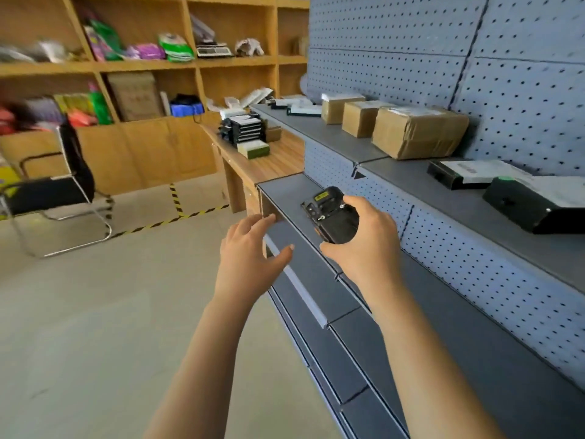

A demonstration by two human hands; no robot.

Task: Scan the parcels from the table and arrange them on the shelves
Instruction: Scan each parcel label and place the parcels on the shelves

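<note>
Parcels (243, 129) sit stacked on the table (278, 160), well apart from us. Are we scanning yet?
Not yet. Our right hand (367, 248) grips the scanner (329, 213) over the lower shelf (285, 191); our left hand (250, 251) is open, empty. A loose grip could drop it on the floor (95, 312).

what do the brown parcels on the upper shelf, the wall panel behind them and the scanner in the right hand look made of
Brown parcels: most likely cardboard, matte brown with creased folds and white paper labels on top.
Wall panel: probably painted grey-blue sheet metal, going by the even rows of punched holes.
Scanner: hard black plastic, slightly glossy, with a yellow label near its head.
</note>
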